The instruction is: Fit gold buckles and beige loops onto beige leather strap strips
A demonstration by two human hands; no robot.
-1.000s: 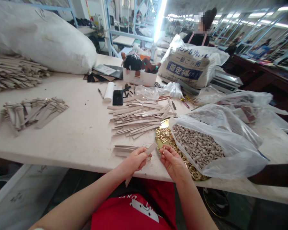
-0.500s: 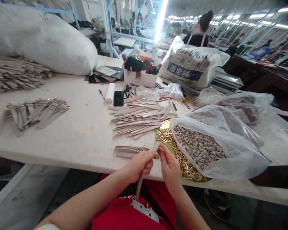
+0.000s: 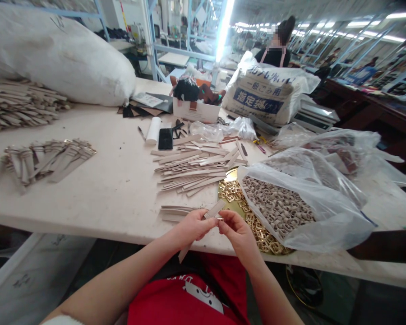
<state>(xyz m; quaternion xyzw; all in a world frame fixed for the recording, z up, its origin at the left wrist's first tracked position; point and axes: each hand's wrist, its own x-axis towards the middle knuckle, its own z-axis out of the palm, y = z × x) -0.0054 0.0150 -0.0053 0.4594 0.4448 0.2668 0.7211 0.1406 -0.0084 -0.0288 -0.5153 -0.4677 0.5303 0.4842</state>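
My left hand (image 3: 193,225) is closed on a beige leather strap (image 3: 215,208), whose one end sticks up right past the fingers while the other hangs below the hand. With fingertips pinched, my right hand (image 3: 239,232) holds a small gold buckle (image 3: 220,219) against the left thumb. How strap and buckle meet is hidden by the fingers. Just left of my hands lies a small stack of straps (image 3: 172,213). Many gold buckles (image 3: 265,237) lie on a round golden tray (image 3: 232,173) to the right. Beyond my hands spreads a pile of loose straps (image 3: 192,168).
A clear plastic bag (image 3: 338,225) of beige loops (image 3: 279,205) rests partly over the tray. Bundled straps (image 3: 50,158) lie at left. Farther back are a phone (image 3: 165,139), a paper roll (image 3: 153,131), a white box (image 3: 196,111) and a printed sack (image 3: 264,95). A person stands behind.
The strap has turned in my left hand: its upper end now shows longer above the fingers, and its tail hangs farther left. My right hand has lowered slightly with the buckle.
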